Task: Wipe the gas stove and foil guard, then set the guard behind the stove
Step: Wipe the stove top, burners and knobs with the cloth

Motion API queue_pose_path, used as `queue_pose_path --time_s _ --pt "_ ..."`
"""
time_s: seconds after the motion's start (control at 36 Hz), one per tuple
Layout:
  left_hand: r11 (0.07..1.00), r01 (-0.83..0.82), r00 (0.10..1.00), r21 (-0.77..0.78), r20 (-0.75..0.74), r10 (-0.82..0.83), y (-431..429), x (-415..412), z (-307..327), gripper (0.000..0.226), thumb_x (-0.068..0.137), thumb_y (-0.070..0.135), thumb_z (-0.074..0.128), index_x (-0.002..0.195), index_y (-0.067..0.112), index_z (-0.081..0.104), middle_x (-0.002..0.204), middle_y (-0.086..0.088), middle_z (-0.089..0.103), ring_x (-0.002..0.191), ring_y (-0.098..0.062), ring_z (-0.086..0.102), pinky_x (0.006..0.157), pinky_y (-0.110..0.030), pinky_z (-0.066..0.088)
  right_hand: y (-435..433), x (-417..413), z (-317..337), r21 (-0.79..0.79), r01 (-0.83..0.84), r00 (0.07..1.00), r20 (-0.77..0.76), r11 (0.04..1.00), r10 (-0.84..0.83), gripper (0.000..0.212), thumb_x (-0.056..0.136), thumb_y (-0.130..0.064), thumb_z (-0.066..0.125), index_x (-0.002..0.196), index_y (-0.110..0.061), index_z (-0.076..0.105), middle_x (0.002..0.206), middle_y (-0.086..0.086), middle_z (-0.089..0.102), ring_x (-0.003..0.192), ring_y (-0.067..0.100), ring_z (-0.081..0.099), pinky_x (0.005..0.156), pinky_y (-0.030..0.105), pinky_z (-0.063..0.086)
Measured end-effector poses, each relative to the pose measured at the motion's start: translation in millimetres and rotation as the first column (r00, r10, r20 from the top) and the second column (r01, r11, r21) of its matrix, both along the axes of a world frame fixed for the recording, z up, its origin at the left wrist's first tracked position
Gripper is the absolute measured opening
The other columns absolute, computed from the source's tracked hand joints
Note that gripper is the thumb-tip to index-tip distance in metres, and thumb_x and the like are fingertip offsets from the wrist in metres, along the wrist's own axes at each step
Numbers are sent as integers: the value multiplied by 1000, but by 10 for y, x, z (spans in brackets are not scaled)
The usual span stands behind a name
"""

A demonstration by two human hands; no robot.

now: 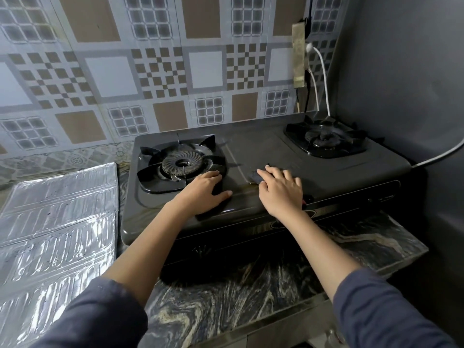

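Foil guard [57, 222] on desk [226, 297]: likely light, flimsy; lift by edges. Left hand [203, 189] flat on stove [326, 172]; right hand [281, 192] flat, pressing cloth [253, 176].

The gas stove [263, 151] top is dark sheet metal with a soft sheen, its pan supports [148, 172] glossier black. The foil guard [57, 222] is bright, embossed, crinkled foil. The countertop [226, 297] is polished veined stone, the cloth [254, 176] dark and matt.
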State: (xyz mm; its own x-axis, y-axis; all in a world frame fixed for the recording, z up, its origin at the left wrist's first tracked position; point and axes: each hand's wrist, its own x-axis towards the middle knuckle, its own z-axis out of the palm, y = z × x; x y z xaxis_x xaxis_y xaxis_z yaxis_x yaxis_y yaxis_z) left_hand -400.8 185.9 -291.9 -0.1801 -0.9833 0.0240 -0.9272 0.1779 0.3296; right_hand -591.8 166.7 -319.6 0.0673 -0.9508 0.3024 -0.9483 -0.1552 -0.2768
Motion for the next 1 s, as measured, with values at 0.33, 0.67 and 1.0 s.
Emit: queue_pose_path --time_s 0.33,0.67,1.0 --pt "991 49 998 126 27 -53 311 174 69 103 71 69 58 148 15 14 158 8 7 146 -12 6 118 -32 11 89 227 47 35 -7 1000 -25 999 8 43 95 -28 35 136 -31 43 149 -6 37 131 22 34 103 39 26" --pt "992 30 999 122 34 -34 478 362 86 108 70 64 64 149 13 12 158 4 6 146 -14 6 117 -29 9 154 472 162 233 -26 999 -36 972 35 50 95 -28 26 145 -22 27 157 0 18 137 29 21 110 42 20" --pt "999 33 999 26 16 -34 595 562 13 105 68 66 64 147 12 22 156 2 19 144 -14 16 119 -30 15 177 507 307 240 -216 976 29 947 215 44 92 -33 47 131 -13 48 144 5 44 126 32 36 103 38 33"
